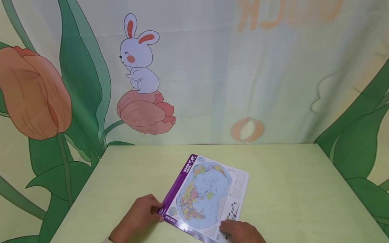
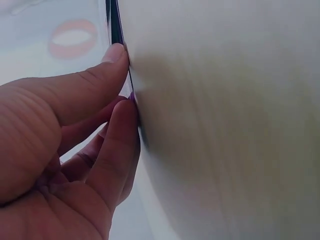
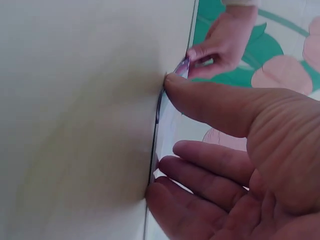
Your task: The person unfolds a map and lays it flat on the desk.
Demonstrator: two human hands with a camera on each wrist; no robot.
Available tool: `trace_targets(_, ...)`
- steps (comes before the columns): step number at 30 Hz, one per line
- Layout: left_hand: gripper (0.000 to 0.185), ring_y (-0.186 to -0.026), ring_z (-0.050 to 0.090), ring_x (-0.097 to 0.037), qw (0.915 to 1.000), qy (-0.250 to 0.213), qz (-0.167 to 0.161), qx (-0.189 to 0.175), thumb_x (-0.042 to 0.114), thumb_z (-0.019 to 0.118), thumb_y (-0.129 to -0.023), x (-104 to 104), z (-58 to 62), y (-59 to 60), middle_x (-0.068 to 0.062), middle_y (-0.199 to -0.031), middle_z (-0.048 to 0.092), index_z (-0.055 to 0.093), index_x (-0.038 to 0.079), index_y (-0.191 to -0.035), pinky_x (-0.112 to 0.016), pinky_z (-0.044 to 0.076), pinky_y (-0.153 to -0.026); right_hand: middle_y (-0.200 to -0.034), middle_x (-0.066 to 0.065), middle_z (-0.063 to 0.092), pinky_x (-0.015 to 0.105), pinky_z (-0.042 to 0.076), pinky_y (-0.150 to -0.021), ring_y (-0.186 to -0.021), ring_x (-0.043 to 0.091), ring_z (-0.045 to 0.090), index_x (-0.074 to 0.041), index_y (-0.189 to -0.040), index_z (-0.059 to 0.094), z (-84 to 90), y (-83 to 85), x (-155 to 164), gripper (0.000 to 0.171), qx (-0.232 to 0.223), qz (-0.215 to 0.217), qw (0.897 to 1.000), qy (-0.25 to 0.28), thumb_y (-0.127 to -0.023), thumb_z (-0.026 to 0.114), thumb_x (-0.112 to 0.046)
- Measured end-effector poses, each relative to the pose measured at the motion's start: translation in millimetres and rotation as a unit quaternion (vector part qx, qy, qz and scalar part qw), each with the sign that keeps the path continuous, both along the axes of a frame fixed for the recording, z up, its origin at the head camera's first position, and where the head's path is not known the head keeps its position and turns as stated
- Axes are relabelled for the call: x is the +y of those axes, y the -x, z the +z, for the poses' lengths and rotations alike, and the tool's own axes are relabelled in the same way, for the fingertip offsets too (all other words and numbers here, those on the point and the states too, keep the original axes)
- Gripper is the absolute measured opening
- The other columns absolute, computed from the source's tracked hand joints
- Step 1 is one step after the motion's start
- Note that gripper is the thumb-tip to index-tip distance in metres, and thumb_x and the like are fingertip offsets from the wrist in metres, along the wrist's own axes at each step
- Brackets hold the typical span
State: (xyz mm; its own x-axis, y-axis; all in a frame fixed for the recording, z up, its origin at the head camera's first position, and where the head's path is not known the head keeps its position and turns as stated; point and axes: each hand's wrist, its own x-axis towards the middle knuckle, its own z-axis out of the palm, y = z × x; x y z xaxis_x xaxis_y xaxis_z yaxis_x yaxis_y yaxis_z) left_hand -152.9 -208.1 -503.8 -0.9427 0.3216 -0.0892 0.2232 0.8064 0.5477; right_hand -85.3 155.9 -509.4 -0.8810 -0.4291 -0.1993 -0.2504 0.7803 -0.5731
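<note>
I'm seeing a map sheet [image 1: 209, 195] lying flat on the pale green table [image 1: 288, 189], angled, near the front edge. My left hand [image 1: 141, 216] is pinching its purple near-left corner between thumb and fingers. My right hand [image 1: 240, 231] is gripping the near-right edge, thumb on top and fingers curling under. A rabbit-and-tulip curtain [image 1: 139, 67] is hanging behind the table.
</note>
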Motion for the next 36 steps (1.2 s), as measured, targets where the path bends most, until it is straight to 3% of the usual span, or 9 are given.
trace_targets(3,0.043,-0.078,0.050,-0.009,0.9999,-0.004,0.009,0.002,0.017,0.093,-0.078,2.1,0.0,-4.8,0.004,-0.089,0.062,0.080,0.002,-0.116,-0.023,0.044,-0.068,-0.134,0.007,0.074,0.048,0.059,-0.097,-0.121,0.036,0.071,-0.011,-0.125,0.076,2.1,-1.1,6.3,0.074,0.021,-0.017,1.000,0.011,-0.077,0.086,-0.066)
trace_targets(9,0.040,-0.080,0.053,-0.013,0.9981,-0.013,0.042,-0.042,0.013,0.091,-0.080,9.1,0.4,-11.6,0.003,-0.090,0.062,0.080,0.001,-0.116,-0.024,0.045,-0.070,-0.136,0.006,0.073,0.043,0.059,-0.099,-0.124,0.032,0.071,-0.013,-0.128,0.077,3.8,0.6,17.9,0.083,0.040,-0.019,0.998,0.032,-0.072,0.086,-0.073)
trace_targets(15,0.036,-0.079,0.052,-0.015,0.9961,-0.005,0.067,-0.058,0.013,0.091,-0.082,18.4,0.2,-19.6,0.001,-0.086,0.059,0.080,-0.002,-0.113,-0.026,0.043,-0.069,-0.139,0.003,0.071,0.033,0.056,-0.100,-0.121,0.025,0.070,-0.014,-0.134,0.074,2.5,8.0,30.0,0.068,0.004,-0.022,0.998,0.063,-0.077,0.093,-0.046)
trace_targets(21,0.027,-0.079,0.051,-0.017,0.9931,0.005,0.089,-0.076,0.015,0.091,-0.082,29.5,0.1,-27.9,-0.001,-0.083,0.057,0.080,0.002,-0.103,-0.031,0.045,-0.070,-0.136,-0.005,0.071,0.029,0.055,-0.097,-0.114,0.013,0.066,-0.023,-0.136,0.072,2.4,16.4,41.6,0.059,-0.005,-0.016,0.998,0.058,-0.080,0.091,-0.025)
trace_targets(28,0.022,-0.079,0.050,-0.018,0.9906,-0.034,0.089,-0.099,0.014,0.090,-0.084,37.8,0.0,-43.3,-0.003,-0.082,0.055,0.075,0.003,-0.096,-0.029,0.044,-0.067,-0.126,-0.013,0.068,0.021,0.051,-0.087,-0.101,0.011,0.059,-0.034,-0.136,0.066,3.0,20.0,53.7,0.058,-0.025,-0.014,0.997,0.077,-0.084,0.089,-0.021)
trace_targets(36,0.022,-0.079,0.050,-0.018,0.9890,-0.032,0.096,-0.107,0.013,0.089,-0.084,43.3,2.9,-48.7,-0.004,-0.082,0.054,0.074,0.002,-0.095,-0.029,0.045,-0.067,-0.126,-0.014,0.066,0.018,0.049,-0.086,-0.102,0.009,0.060,-0.036,-0.140,0.063,4.2,19.3,56.2,0.054,-0.048,-0.012,0.994,0.096,-0.091,0.083,-0.024)
